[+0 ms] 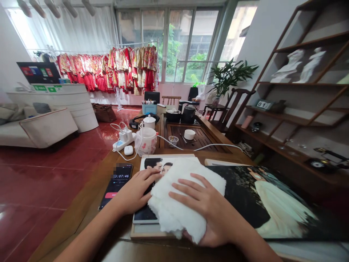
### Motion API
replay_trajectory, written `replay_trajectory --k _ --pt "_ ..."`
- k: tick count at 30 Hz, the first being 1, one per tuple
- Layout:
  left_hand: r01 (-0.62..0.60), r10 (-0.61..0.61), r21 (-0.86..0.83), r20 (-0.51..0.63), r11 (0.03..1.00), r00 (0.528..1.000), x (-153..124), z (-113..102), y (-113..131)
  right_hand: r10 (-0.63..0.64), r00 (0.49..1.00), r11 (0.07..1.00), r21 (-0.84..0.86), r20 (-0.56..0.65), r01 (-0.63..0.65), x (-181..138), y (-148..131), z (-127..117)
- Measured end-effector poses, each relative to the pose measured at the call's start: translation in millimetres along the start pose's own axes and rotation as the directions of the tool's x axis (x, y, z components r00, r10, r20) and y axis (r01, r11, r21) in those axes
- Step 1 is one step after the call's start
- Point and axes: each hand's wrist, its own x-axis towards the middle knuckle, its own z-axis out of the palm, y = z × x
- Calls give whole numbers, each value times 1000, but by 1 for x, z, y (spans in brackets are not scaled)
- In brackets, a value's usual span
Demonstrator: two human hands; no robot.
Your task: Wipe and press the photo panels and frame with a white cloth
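Note:
A fluffy white cloth [180, 196] lies folded over a framed couple's photo [152, 162], hiding much of the picture. My right hand [208, 203] is on the cloth, its fingers stretched across the top and the thumb side tucked around the near edge. On the photo's left part rests my left hand [139, 189], fingers extended and fairly flat, thumb tip at the cloth's left edge. To the right, a second large photo print [245, 200] shows a pale gown on a dark background.
Left of the photo lies a phone [117, 185] with a running timer. Beyond it are a power strip [122, 142], a plastic-wrapped container [147, 140] and a white lidded cup [149, 122]. A wooden tea tray [201, 145] holds a small white bowl [189, 134]. A white cable [215, 145] crosses the table.

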Motion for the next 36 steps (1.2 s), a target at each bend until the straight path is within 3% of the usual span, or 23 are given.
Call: replay_trajectory --k 4,7,9,12,16,20,23,26,29,32,36 --pt "3 -3 11 -31 1000 1000 0 -2 3 158 983 984 -68 -88 -165 -3 9 4" --pt "8 -7 18 -45 1000 999 0 -2 4 310 930 933 -125 -198 -338 -6 17 9" --pt "8 -7 18 -40 1000 999 0 -1 5 349 908 910 -146 -234 -387 -7 21 10" --pt "7 -6 14 -43 1000 999 0 -1 4 313 925 926 -145 -216 -348 -6 19 10" --pt "1 -1 3 -29 1000 1000 0 -2 3 129 986 988 -71 -108 -137 -2 6 4" --pt "-6 6 -3 -7 1000 1000 -1 -2 1 -17 998 1000 11 -57 18 -1 0 -1" --pt "-1 1 6 -24 1000 1000 -1 -2 1 80 991 997 -15 -105 -82 -3 6 1" --pt "1 0 19 -48 1000 999 -1 -2 4 265 946 956 -78 -188 -284 -5 16 5" --pt "4 -3 24 -46 1000 999 0 -3 6 348 910 918 -115 -224 -380 -7 22 8" --pt "4 -3 20 -53 1000 999 0 -3 5 314 924 930 -126 -218 -346 -6 19 9" --pt "-4 4 6 -47 1000 999 -1 -1 2 150 977 985 -63 -153 -161 -1 6 6"
